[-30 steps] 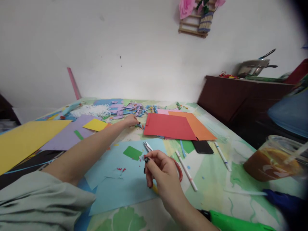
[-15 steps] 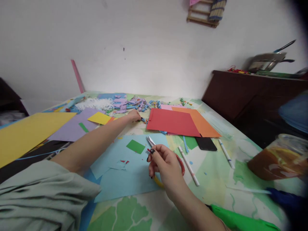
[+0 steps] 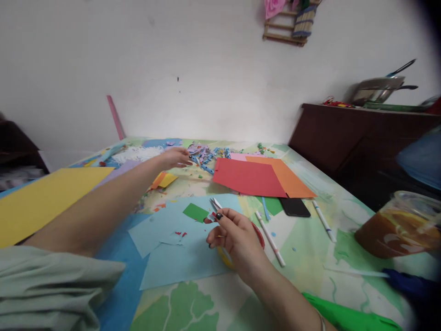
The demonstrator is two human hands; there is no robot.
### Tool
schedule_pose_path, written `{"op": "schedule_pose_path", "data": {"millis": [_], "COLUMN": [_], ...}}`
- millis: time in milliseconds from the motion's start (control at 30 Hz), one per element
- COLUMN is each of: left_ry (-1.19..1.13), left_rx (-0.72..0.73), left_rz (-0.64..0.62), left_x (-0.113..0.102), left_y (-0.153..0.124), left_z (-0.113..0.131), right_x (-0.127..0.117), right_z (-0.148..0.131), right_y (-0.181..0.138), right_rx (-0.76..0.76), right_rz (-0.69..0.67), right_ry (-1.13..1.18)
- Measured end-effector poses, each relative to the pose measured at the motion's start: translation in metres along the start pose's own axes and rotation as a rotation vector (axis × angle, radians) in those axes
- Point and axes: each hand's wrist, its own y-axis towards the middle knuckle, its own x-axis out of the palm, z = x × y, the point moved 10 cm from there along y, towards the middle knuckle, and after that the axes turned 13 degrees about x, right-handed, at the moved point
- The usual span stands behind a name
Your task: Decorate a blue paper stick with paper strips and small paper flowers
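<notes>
My right hand (image 3: 231, 235) is low over a light blue paper sheet (image 3: 179, 257), thumb and forefinger pinched on a small red paper scrap (image 3: 210, 218). Scissors (image 3: 216, 203) with red and yellow handles lie under this hand, blades pointing away from me. A green paper square (image 3: 195, 212) lies just left of the scrap. My left arm stretches far across the table. My left hand (image 3: 175, 157) hovers by a heap of purple and blue paper scraps (image 3: 203, 154). Its fingers are too small to read.
Red sheet (image 3: 248, 177) and orange sheet (image 3: 287, 179) lie mid-table, a black phone (image 3: 294, 207) and two white pens (image 3: 271, 239) to their near side. A cup of brown drink (image 3: 399, 227) stands right. A yellow sheet (image 3: 41, 197) lies left. A dark cabinet (image 3: 358, 138) stands beyond.
My left hand has lifted off the table by the red sheet and moved left and farther back. My right hand stays put, its pinch now showing the red scrap.
</notes>
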Motion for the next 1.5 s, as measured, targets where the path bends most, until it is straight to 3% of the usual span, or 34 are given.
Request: {"op": "schedule_pose_path", "data": {"millis": [133,233,333,500,633,833,933,1267,1500], "left_ry": [-0.045,-0.015,0.030,0.169,0.146,0.009,-0.099,-0.125,-0.283], "left_rx": [0.150,0.258,0.346,0.465,0.519,0.567,0.598,0.575,0.461], "left_rz": [0.074,0.098,0.084,-0.011,0.027,0.100,0.119,-0.049,0.039], "left_x": [-0.054,-0.075,-0.074,-0.045,-0.028,-0.008,-0.003,0.037,0.047], "left_y": [-0.029,-0.060,-0.094,-0.143,-0.172,-0.196,-0.201,-0.210,-0.211], "left_z": [0.045,0.079,0.106,0.132,0.131,0.112,0.105,0.075,0.057], "right_x": [0.010,0.015,0.014,0.007,0.002,0.006,0.009,0.016,0.017], "right_z": [0.000,0.005,0.013,0.023,0.027,0.026,0.024,0.017,0.016], "right_y": [-0.002,-0.003,-0.003,0.003,0.009,0.010,0.007,-0.003,-0.003], "right_rx": [0.022,0.058,0.093,0.093,0.072,0.053,0.035,0.037,0.004], "right_rz": [-0.087,-0.124,-0.106,-0.048,0.007,-0.040,-0.056,-0.024,-0.059], "right_ry": [0.154,0.220,0.218,0.123,0.026,-0.046,-0.079,-0.078,-0.114]}}
